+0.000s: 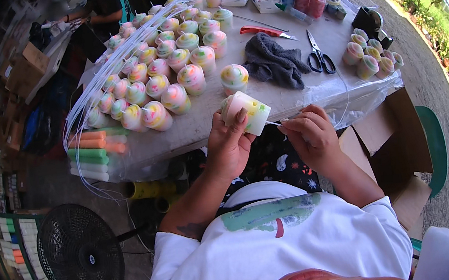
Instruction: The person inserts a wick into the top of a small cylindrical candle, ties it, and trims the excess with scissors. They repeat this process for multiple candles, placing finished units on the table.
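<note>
My left hand (pixel 226 144) is closed around a votive candle (pixel 255 112), white with yellow, pink and green patches, tipped sideways over the table's near edge. At its lower right end, my right hand (pixel 309 131) pinches a thin white wick (pixel 273 123). A thin pale strand (pixel 347 95) curves over the table beyond that hand. Just past the held candle, another mottled candle (pixel 234 79) stands upright by itself. Rows of similar candles (pixel 173 97) fill the table's left side. A bundle of long white wicks (pixel 112 61) lies across them.
A dark grey cloth (pixel 275 59), black-handled scissors (pixel 320 60) and a red-handled knife (pixel 264 31) lie on the table (pixel 179 140). More candles (pixel 366 56) cluster at right. Coloured sticks (pixel 90 152) lie at the left corner. An open cardboard box (pixel 400 139) and a fan (pixel 81 255) flank me.
</note>
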Action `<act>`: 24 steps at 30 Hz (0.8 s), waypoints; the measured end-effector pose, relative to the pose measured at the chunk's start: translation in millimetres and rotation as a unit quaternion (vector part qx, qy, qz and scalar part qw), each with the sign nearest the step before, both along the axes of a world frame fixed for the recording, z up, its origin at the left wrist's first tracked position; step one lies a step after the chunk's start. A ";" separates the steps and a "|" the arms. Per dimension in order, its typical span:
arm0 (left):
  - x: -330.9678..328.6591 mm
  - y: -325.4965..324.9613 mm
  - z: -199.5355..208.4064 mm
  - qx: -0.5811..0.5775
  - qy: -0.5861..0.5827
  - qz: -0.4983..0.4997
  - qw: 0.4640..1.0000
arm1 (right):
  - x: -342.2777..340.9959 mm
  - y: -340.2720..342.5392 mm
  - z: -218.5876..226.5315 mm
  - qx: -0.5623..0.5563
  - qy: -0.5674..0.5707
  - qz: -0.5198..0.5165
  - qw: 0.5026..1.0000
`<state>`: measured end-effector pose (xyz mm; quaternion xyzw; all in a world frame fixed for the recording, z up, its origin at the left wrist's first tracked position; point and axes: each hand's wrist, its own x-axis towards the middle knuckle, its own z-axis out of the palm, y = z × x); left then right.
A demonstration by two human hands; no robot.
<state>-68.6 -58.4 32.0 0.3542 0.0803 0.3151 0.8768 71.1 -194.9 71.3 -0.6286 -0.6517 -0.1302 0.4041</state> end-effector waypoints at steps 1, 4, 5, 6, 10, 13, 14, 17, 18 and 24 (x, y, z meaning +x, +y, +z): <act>1.8 -2.0 1.1 -0.001 0.000 -0.007 1.000 | -1.2 2.7 0.4 0.002 -0.005 -0.002 1.000; 4.6 -4.5 6.2 -0.002 -0.002 -0.009 1.000 | -4.0 7.3 2.3 0.001 -0.008 -0.014 1.000; 4.1 -3.1 7.5 0.000 -0.004 0.001 1.000 | -5.3 6.8 4.9 -0.005 -0.001 -0.024 1.000; 3.7 -1.7 8.9 0.002 -0.006 0.011 1.000 | -6.3 6.3 6.5 -0.012 0.006 -0.033 0.999; 5.8 3.5 8.3 0.014 -0.005 0.025 1.000 | 4.8 2.8 -9.9 -0.028 0.008 -0.021 0.999; 7.3 -4.0 2.9 0.031 -0.009 -0.004 0.999 | 2.9 3.9 -10.8 -0.034 -0.002 -0.012 0.999; 7.1 -5.8 -0.2 0.041 -0.011 -0.008 0.999 | 3.8 3.6 -10.5 -0.043 -0.011 -0.010 0.999; 10.3 -8.2 7.7 0.063 0.002 0.012 0.998 | -2.3 1.0 -4.0 -0.085 0.094 -0.015 0.992; 11.4 -9.7 8.0 0.101 0.013 0.037 0.994 | -5.6 1.3 -1.8 -0.101 0.150 -0.018 0.983; 7.2 -9.9 7.0 0.213 0.024 0.006 0.977 | -14.7 12.5 -21.4 -0.099 0.098 -0.012 0.990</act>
